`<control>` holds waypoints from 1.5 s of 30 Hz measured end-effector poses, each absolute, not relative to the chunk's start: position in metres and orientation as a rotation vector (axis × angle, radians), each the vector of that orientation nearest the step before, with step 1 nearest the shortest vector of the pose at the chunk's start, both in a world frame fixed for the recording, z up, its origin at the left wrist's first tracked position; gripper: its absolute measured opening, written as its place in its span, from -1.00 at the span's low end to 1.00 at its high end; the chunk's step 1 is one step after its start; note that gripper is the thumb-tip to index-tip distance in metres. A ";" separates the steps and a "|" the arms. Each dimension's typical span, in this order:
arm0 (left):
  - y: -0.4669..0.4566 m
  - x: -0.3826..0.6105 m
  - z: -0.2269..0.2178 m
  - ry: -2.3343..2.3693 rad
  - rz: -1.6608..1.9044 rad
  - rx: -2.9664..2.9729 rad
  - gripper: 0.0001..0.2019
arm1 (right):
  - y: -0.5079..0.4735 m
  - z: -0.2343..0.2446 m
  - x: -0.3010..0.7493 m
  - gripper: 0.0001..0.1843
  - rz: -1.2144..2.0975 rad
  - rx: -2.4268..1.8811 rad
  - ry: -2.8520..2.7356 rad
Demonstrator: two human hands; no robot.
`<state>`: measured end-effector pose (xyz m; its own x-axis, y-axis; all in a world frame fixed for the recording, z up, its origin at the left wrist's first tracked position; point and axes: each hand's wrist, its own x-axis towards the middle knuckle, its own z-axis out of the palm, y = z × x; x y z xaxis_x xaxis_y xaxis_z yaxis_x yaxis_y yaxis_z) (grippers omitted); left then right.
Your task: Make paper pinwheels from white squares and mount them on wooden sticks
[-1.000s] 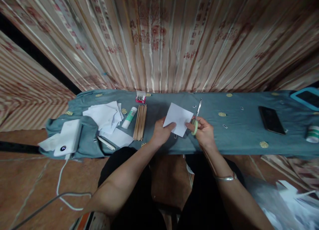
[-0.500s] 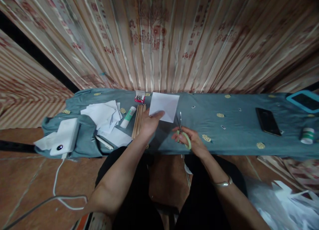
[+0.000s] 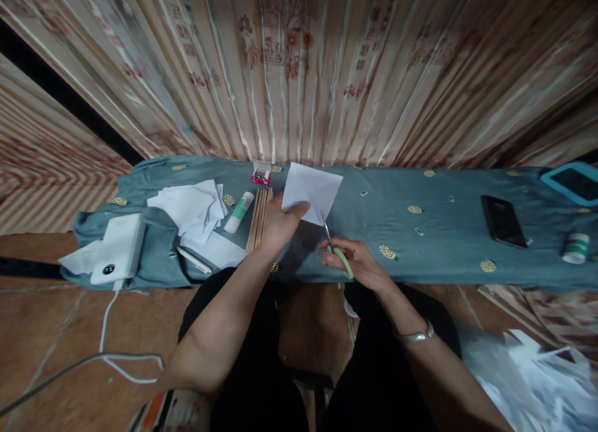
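Observation:
A square sheet of white paper [image 3: 314,186] is pinched by its lower left part in my left hand [image 3: 283,223], thumb on top. My right hand [image 3: 355,261] grips a pair of scissors [image 3: 344,264] with pale green handles. The scissor blades point up and left, their tips at the paper's lower right corner; whether they have cut into it I cannot tell. Just left of my left hand lie several thin wooden sticks [image 3: 256,223], partly behind it. Beside them rests a glue stick [image 3: 239,212] with a green and white label.
A pile of white paper pieces [image 3: 189,209], a white pen [image 3: 194,259] and a white power bank [image 3: 122,248] lie at the left. A small red box [image 3: 260,174] stands behind the sticks. Rightward are a black phone [image 3: 503,221], a white-green roll [image 3: 576,248] and a blue-framed device [image 3: 572,182].
The paper has turned slightly clockwise in my left hand. My right hand has tilted the scissors to the left, bringing their blades to the paper's lower edge.

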<state>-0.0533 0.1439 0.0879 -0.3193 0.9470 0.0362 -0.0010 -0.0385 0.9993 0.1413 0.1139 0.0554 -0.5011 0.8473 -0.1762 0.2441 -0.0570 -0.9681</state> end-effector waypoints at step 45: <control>0.141 -0.051 0.084 1.382 1.445 1.026 -0.79 | 0.114 0.058 0.139 -0.47 1.663 -1.198 -1.568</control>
<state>-0.0514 0.1408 0.0845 -0.2872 0.9579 -0.0017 -0.0448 -0.0116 0.9989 0.1392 0.1141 0.0576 -0.4488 0.8638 -0.2291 0.1778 -0.1649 -0.9701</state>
